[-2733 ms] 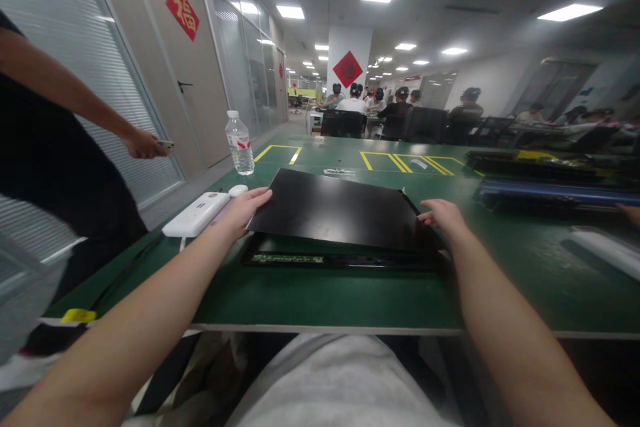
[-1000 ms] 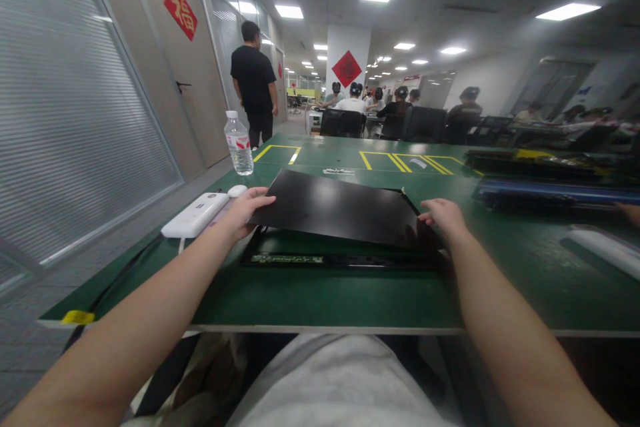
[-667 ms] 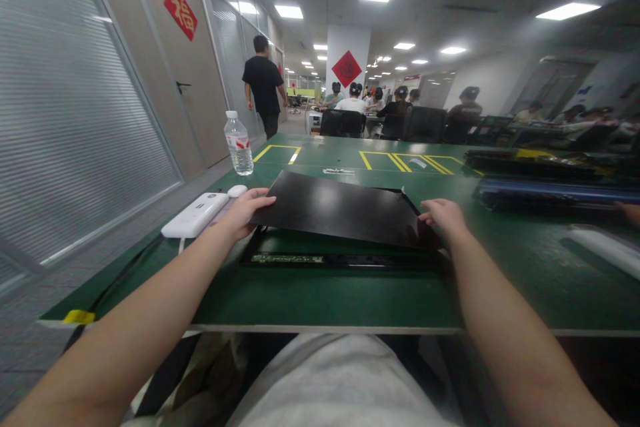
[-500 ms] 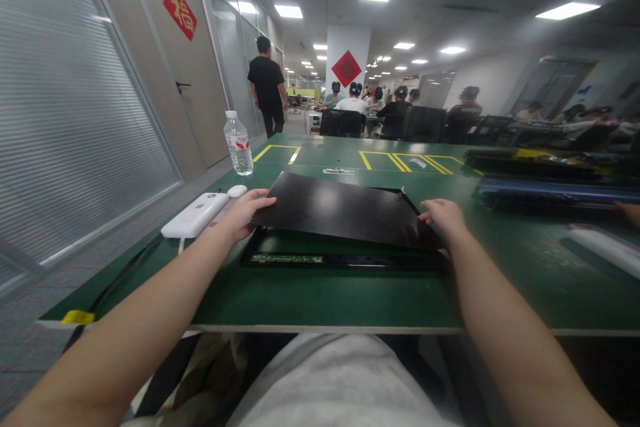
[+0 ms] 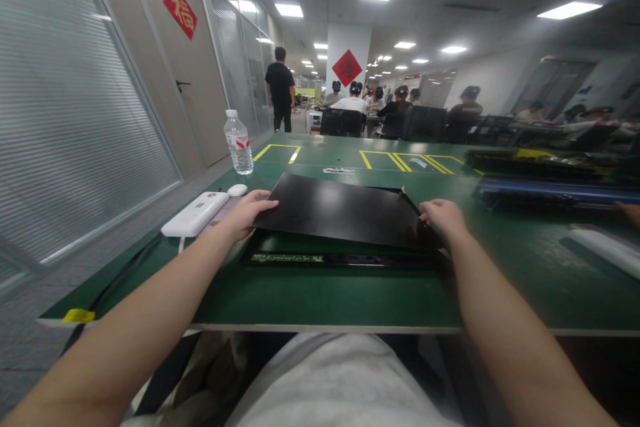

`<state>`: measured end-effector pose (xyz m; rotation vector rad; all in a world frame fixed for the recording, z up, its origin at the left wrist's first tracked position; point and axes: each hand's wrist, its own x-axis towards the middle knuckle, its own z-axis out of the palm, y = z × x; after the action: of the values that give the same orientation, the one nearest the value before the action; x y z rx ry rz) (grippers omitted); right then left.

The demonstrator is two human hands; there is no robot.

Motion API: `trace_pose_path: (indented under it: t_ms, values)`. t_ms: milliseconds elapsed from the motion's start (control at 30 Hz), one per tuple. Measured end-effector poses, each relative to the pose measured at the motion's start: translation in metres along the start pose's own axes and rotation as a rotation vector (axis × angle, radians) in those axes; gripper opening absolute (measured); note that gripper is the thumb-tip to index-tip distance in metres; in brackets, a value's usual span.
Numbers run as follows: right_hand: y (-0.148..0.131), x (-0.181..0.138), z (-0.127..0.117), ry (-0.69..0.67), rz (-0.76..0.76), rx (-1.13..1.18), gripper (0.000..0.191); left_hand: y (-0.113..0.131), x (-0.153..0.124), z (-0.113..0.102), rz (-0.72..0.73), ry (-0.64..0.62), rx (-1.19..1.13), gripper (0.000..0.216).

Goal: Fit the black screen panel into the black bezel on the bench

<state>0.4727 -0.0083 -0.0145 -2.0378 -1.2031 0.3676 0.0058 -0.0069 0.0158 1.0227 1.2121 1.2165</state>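
Observation:
A thin, flat black panel (image 5: 340, 207) is tilted over a black frame (image 5: 380, 259), its left side raised and its right side lower. Along the near bar of the frame runs a strip of green circuit board (image 5: 287, 258). My left hand (image 5: 250, 213) is closed on the panel's left edge, thumb on top and fingers underneath. At the right edge my right hand (image 5: 443, 219) pinches the panel beside the frame's corner; its fingertips are partly hidden. Most of the frame's inside is covered by the panel.
On the green table (image 5: 320, 300) stand a water bottle (image 5: 239, 143), a white power bank (image 5: 196, 215) and a small white case (image 5: 237, 191). Dark stacked parts (image 5: 540, 193) and a long white object (image 5: 607, 250) lie at right. Another person's hand (image 5: 629, 212) shows there.
The panel and my left hand have shifted very slightly to the right. My right hand stays in place. The person in black has walked farther away.

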Motion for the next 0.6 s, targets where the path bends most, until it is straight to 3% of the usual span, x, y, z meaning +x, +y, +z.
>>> trace_pose_path:
  t_ms: [600]
  values:
    - [-0.0042,-0.0036,-0.0014,0.012,-0.030,-0.083,0.016,-0.0090,0.0074,-0.0074,0.065,-0.026,0.115,0.059]
